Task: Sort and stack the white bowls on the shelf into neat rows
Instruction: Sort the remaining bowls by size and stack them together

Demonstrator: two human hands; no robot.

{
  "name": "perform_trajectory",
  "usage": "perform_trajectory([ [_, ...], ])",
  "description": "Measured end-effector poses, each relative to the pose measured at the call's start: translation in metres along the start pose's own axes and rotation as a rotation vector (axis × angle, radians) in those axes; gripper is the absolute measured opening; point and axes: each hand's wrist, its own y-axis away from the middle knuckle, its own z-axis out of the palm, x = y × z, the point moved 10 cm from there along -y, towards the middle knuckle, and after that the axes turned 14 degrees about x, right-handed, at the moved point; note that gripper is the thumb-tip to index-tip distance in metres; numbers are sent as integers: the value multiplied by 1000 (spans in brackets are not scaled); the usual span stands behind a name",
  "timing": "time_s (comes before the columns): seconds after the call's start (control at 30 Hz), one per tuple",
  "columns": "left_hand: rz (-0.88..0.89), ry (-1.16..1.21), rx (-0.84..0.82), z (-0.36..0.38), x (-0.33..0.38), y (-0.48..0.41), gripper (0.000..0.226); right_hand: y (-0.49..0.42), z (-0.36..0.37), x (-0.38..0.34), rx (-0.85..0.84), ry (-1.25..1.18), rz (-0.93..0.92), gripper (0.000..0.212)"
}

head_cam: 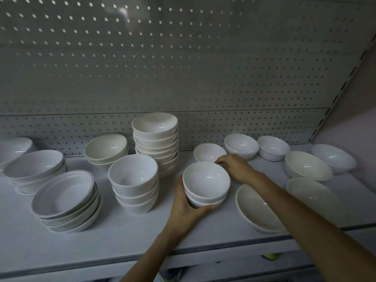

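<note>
My left hand (184, 206) grips a short stack of small white bowls (206, 183) from below and the side, near the shelf's middle. My right hand (234, 166) reaches behind that stack, fingers curled at the rim of a single cream bowl (207, 152); whether they pinch it I cannot tell. Left of my hands stand a stack of three deep bowls (133, 181), a tall cream stack (155, 140) and a stack of rimmed shallow bowls (65, 196). Loose bowls lie at the right, including an oval dish (257, 209) at the front edge.
The white shelf (114, 237) has a pegboard back wall (183, 68). More bowl stacks (34, 169) (105, 148) sit far left. Loose bowls (241, 145) (273, 147) (308, 165) (333, 157) crowd the right end by the side wall.
</note>
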Motion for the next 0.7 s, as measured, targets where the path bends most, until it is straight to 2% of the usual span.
perform_trajectory([
  [0.4, -8, -26, 12, -1, 0, 1, 104, -10, -12, 10, 101, 137, 57, 11],
  [0.7, -7, -79, 3, 0, -1, 2, 106, -7, -46, 0, 163, 79, 103, 13],
])
